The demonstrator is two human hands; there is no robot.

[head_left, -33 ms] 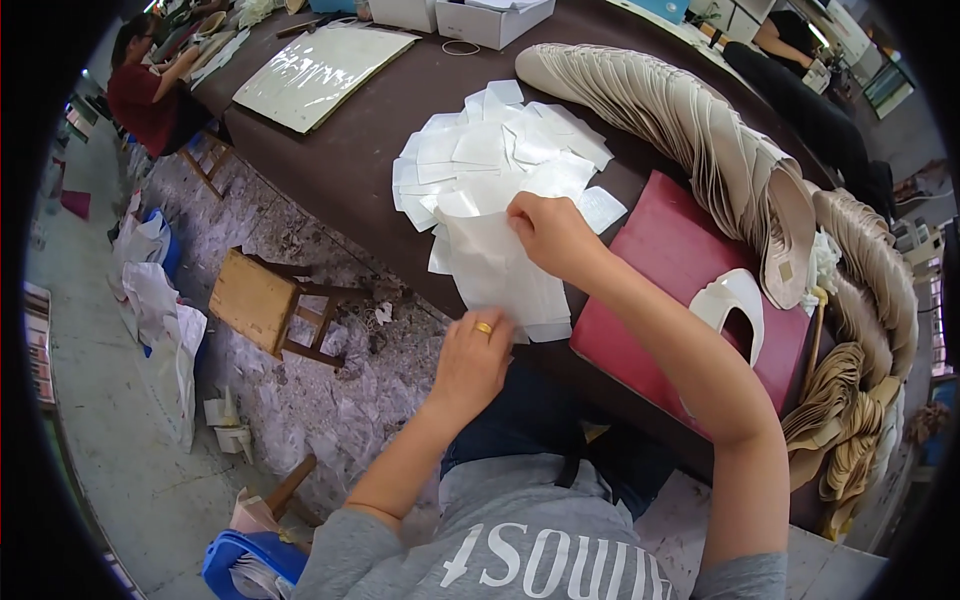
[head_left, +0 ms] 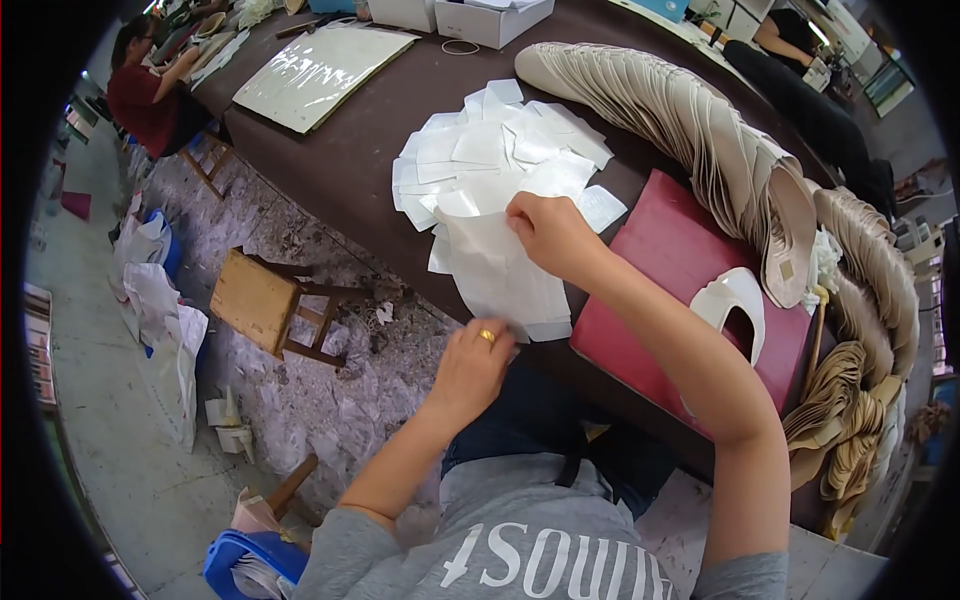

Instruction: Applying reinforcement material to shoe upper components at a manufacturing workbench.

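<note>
My right hand point(head_left: 550, 233) is closed in a pinch on the upper right part of a thin white sheet point(head_left: 500, 262), which lies over the near part of a loose heap of white rectangular pieces point(head_left: 520, 140) on the brown table. At the sheet's near edge, just over the table's front edge, is my left hand point(head_left: 475, 355), with a gold-coloured ring. Its fingers are bent and the tips are blurred, so whether they grip the sheet cannot be seen. Right of the sheet, a cream shoe upper point(head_left: 733, 305) rests on a red pad point(head_left: 645, 290).
A long row of stacked beige insoles point(head_left: 680, 110) curves along the right, beside bundled tan pieces point(head_left: 835, 420). A plastic-covered board point(head_left: 320, 75) and white boxes point(head_left: 495, 22) are farther back. On the littered floor at left stands a wooden stool point(head_left: 260, 300). A person point(head_left: 140, 90) sits far left.
My left hand has shifted slightly down, toward me, at the sheet's near edge. My right hand and the sheet look the same.
</note>
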